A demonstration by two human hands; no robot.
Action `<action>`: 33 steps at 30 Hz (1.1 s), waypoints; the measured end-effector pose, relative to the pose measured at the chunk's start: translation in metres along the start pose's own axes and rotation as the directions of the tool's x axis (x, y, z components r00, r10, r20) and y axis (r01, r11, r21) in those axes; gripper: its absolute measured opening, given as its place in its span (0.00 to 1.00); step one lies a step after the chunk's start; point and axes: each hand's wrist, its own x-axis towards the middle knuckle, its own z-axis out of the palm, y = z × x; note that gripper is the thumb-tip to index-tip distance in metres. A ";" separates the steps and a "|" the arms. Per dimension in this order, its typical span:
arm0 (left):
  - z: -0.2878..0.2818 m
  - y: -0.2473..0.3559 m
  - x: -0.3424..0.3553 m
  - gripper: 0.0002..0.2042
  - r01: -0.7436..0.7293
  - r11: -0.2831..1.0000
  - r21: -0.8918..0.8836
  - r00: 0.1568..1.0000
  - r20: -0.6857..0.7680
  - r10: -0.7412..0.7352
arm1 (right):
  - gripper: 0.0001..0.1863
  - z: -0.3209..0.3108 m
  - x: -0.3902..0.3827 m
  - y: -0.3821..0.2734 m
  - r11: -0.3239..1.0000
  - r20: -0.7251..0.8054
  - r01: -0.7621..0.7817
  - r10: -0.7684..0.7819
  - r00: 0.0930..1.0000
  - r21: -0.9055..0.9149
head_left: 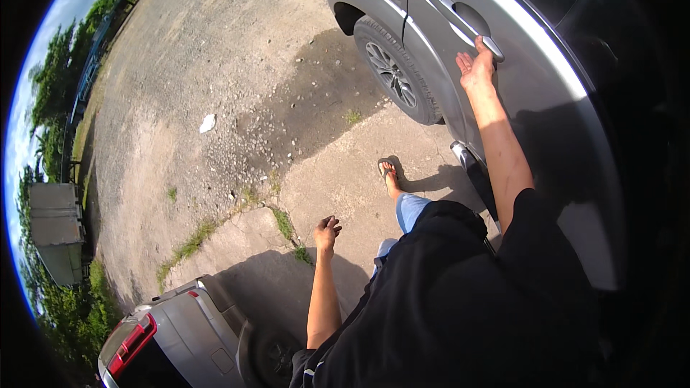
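At the upper right stands a grey car, its front door [528,86] closed. My right hand [476,72] reaches up to the rear end of the silver door handle [460,18]. One finger or the thumb lies against the handle, while the other fingers are spread away from it, palm partly showing. Whether anything hooks behind the handle is hard to see. Lower down, my left hand [327,236] hangs free over the concrete, fingers loosely bent and apart, holding nothing visible.
The car's front wheel [392,68] and side step [471,169] are close by. A second, silver vehicle [187,330] stands behind on the lower left. Gravel, a white scrap [208,123] and grass tufts [282,223] dot the ground. A box-shaped grey structure [56,223] stands far left.
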 end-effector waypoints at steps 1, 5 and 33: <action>-0.015 -0.001 0.013 0.19 0.025 0.999 -0.046 0.999 -0.042 -0.027 | 0.52 0.015 0.004 0.008 0.998 -0.092 0.034 -0.029 0.995 0.055; -0.075 -0.021 0.048 0.19 0.201 0.973 -0.117 0.964 -0.153 -0.218 | 0.34 0.058 0.019 0.018 0.967 -0.209 0.215 -0.183 0.961 0.138; -0.438 0.447 0.705 0.07 -0.061 0.858 0.511 0.983 -0.118 0.140 | 0.22 0.039 -0.248 0.187 0.805 -0.828 0.517 -0.482 0.287 -0.290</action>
